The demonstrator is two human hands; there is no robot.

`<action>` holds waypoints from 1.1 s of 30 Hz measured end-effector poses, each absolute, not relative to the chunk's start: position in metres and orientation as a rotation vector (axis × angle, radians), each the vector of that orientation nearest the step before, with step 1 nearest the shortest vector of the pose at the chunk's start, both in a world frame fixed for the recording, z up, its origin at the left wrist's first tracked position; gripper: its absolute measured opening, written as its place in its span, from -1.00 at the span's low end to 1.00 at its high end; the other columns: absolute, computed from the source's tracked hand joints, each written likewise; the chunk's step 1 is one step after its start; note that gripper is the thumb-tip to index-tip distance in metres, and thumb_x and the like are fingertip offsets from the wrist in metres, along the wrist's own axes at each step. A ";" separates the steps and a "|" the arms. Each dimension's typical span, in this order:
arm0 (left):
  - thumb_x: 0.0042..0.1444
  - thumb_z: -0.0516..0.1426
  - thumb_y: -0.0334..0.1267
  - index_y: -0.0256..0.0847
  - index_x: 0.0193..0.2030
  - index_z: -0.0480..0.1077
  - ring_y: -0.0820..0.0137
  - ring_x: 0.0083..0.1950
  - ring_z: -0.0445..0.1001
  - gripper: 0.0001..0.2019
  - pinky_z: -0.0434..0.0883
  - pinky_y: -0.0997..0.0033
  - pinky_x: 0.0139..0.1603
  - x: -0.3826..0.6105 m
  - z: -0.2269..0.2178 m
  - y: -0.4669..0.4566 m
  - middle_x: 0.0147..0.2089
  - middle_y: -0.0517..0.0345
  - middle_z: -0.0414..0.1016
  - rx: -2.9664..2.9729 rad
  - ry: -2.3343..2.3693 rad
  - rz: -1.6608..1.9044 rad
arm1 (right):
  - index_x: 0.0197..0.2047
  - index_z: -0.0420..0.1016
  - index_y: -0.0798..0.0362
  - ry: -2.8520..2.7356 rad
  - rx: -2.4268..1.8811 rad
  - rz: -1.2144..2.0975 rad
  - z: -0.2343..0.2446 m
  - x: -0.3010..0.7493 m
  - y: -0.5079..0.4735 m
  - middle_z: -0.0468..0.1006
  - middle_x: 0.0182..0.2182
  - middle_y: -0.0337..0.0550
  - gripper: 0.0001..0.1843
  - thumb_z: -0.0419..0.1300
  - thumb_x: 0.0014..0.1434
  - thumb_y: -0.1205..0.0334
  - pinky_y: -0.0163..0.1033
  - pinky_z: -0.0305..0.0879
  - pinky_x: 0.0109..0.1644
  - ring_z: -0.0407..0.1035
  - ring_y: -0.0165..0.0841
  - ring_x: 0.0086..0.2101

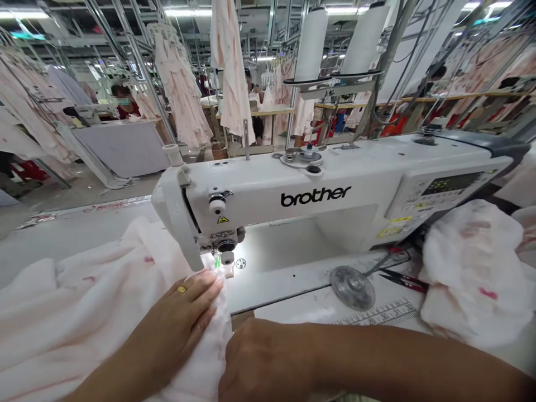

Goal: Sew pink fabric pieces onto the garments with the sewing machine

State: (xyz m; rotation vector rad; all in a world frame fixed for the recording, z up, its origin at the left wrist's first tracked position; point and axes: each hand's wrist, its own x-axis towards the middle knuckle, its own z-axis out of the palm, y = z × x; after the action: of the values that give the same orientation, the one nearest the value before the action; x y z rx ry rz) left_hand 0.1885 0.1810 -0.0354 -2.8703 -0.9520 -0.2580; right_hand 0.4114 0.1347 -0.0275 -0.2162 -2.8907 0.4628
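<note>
White sewing machine [259, 187], light shining on its bed. White cloth [100, 296] with pinkish marks: spread left of the machine, its right edge running to the needle area. Right hand [262, 354]: curled beside that edge; grip undeterminable. Left hand [189, 307]: laid flat on cloth, grasping nothing. Yellow ring [181, 289] on one finger.
</note>
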 end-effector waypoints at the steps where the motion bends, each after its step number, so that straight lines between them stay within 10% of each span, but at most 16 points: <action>1: 0.33 -0.02 -0.27 -0.08 0.32 0.22 0.27 0.29 0.32 -0.57 0.34 0.26 0.25 0.189 -0.035 0.185 0.33 0.15 0.31 -2.878 -0.968 -0.254 | -0.46 0.35 0.04 -2.877 -0.227 0.442 -0.029 0.411 0.135 0.52 -0.43 -0.39 -0.75 0.26 0.23 0.30 -0.31 0.20 -0.30 0.32 -0.43 -0.39; 17: 0.25 -0.06 -0.43 -0.15 0.04 0.45 0.21 0.11 0.49 -0.65 0.45 0.16 0.10 0.186 -0.028 0.200 0.04 -0.01 0.55 -2.874 -1.101 -0.169 | -0.44 0.35 0.05 -2.743 -0.334 0.030 -0.037 0.412 0.153 0.46 -0.48 -0.33 -0.78 0.13 0.25 0.41 -0.27 0.19 -0.23 0.35 -0.43 -0.37; 33: 0.18 -0.08 -0.47 -0.17 0.19 0.39 0.24 0.23 0.42 -0.51 0.41 0.19 0.19 0.168 -0.051 0.214 0.23 -0.01 0.43 -2.760 -1.204 -0.194 | -0.44 0.37 0.07 -2.694 -0.272 -0.107 -0.035 0.412 0.153 0.41 -0.52 -0.32 -0.76 0.14 0.29 0.39 -0.27 0.18 -0.27 0.32 -0.43 -0.44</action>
State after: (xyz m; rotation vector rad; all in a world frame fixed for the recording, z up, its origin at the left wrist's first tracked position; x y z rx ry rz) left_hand 0.1677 0.2144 -0.0506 -2.7604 -1.2044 -0.1940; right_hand 0.4118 0.1532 -0.0349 -0.2720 -2.6935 -0.1072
